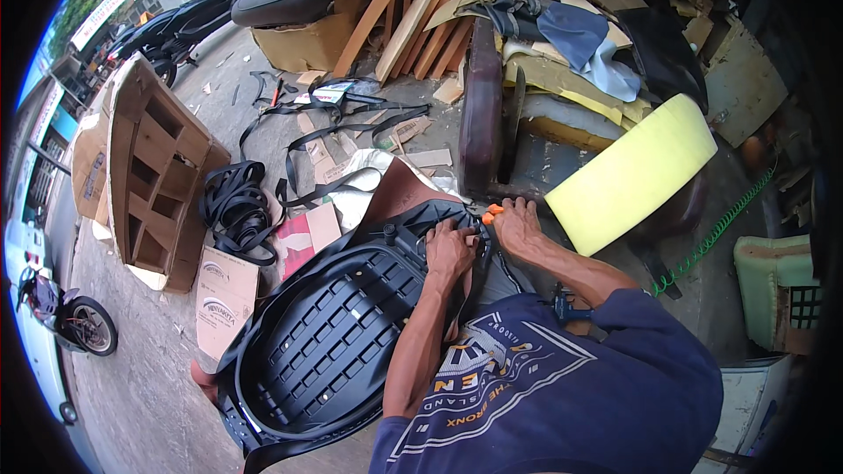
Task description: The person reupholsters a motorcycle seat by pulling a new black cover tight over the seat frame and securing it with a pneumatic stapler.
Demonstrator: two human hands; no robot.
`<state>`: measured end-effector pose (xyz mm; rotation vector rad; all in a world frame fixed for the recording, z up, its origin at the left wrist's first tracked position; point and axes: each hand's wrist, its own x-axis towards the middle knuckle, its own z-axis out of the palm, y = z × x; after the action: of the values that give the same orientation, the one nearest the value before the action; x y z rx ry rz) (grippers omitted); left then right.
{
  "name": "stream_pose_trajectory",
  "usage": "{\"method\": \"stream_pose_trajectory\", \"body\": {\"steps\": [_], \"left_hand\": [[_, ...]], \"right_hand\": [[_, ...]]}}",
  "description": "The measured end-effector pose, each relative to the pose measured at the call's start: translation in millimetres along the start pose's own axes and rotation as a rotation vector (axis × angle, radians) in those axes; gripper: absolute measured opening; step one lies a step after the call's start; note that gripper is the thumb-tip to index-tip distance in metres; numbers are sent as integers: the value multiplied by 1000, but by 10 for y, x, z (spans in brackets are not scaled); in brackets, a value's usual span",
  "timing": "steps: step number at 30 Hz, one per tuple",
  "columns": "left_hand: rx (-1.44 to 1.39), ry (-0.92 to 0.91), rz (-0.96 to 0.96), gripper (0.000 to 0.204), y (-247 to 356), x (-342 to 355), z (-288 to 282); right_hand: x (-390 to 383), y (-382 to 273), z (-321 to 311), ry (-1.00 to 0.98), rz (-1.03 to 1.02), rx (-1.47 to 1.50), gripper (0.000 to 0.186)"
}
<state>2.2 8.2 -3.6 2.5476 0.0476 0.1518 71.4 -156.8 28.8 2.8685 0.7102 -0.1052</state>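
Note:
An upside-down black plastic motorcycle seat base [338, 333] lies in front of me with its ribbed underside up. Loose black and brown seat cover [413, 184] material rises around its edge, widest at the far end. At the far right end of the base, my left hand [450, 253] has its fingers bent down and closed on the cover's edge. Just right of it, my right hand [518, 230] is closed round an orange-handled tool [493, 211]. The tool's working end is hidden, so its kind cannot be made out.
A yellow foam slab [634, 174] leans on an old seat at right, near a green coiled air hose [716, 233]. Black straps [235, 206], cardboard pieces [226, 294] and a wooden frame [154, 175] lie left. Wooden planks [430, 13] stand behind; motorcycles are parked farther left.

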Motion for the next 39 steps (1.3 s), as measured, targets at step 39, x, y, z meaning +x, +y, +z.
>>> {"method": "stream_pose_trajectory", "body": {"steps": [39], "left_hand": [[4, 24, 12, 26, -17, 1, 109]], "right_hand": [[-237, 67, -27, -50, -10, 138, 31]]}}
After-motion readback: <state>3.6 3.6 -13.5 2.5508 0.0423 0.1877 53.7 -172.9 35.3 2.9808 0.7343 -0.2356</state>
